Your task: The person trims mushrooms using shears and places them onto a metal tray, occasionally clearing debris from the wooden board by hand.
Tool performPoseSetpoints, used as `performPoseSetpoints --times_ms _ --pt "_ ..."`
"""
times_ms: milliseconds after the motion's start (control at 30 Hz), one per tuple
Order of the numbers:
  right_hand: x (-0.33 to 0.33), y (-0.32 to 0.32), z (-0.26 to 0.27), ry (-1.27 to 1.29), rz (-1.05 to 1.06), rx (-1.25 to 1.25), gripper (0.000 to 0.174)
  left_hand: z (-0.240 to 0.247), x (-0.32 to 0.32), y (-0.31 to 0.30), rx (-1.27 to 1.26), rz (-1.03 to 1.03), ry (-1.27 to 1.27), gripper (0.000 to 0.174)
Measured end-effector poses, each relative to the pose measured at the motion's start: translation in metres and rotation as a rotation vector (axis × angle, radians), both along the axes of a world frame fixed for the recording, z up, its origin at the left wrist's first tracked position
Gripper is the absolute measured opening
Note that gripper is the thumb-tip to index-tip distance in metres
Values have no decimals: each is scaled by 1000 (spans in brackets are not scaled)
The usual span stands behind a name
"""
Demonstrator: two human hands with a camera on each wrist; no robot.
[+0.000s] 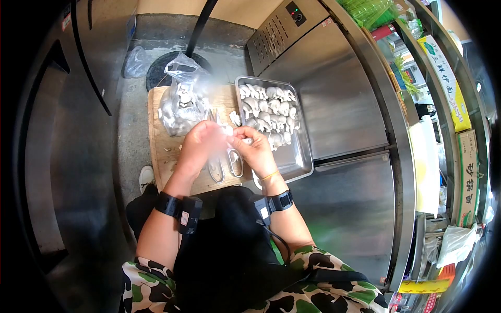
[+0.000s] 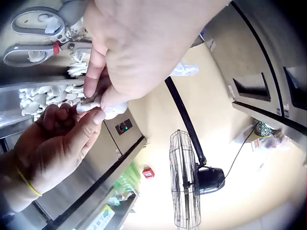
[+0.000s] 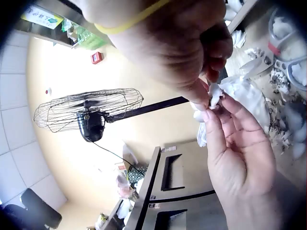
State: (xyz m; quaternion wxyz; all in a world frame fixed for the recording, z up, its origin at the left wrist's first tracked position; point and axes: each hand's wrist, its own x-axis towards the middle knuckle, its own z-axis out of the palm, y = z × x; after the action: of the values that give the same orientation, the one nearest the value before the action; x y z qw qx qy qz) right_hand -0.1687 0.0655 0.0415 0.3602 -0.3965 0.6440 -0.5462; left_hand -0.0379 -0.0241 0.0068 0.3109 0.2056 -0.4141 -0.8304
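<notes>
Over the wooden board, my left hand (image 1: pixel 200 145) and right hand (image 1: pixel 254 150) meet fingertip to fingertip. Between them they pinch a small white oyster mushroom (image 3: pixel 215 96), partly hidden by the fingers. Scissors (image 1: pixel 216 173) lie on the cutting board (image 1: pixel 156 117) just under the hands, handles toward the body. A clear plastic bag (image 1: pixel 175 116) with mushrooms inside sits on the board's left half, beyond the left hand. To the right, a metal tray (image 1: pixel 304 156) holds rows of oyster mushrooms (image 1: pixel 269 107), its near part bare metal.
Mushroom scraps (image 3: pixel 280 84) dot the board around the scissors. A steel refrigerator (image 1: pixel 334 94) stands right beside the tray, with a loaded shelf (image 1: pixel 417 57) at far right. Behind the board are a black fan base (image 1: pixel 156 70) and its pole (image 1: pixel 201 28).
</notes>
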Motion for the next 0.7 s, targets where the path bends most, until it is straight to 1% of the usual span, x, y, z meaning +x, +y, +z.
performPoseSetpoints --times_ms 100,200,300,500,600,700 --pt "-2 1 3 -44 -2 20 12 -2 0 0 30 -40 -3 20" --pt "-2 1 -4 227 -27 -39 13 -1 -1 1 57 -36 6 21" --pt "4 -2 -10 16 -145 -10 11 3 -1 2 108 -18 16 23" --pt "10 1 0 -212 -165 16 12 1 -2 0 231 -27 64 28" --pt "12 0 -1 -171 -139 36 12 0 -5 3 275 -9 83 27" --pt "18 -2 1 -190 -162 -37 10 3 -5 4 260 16 94 24"
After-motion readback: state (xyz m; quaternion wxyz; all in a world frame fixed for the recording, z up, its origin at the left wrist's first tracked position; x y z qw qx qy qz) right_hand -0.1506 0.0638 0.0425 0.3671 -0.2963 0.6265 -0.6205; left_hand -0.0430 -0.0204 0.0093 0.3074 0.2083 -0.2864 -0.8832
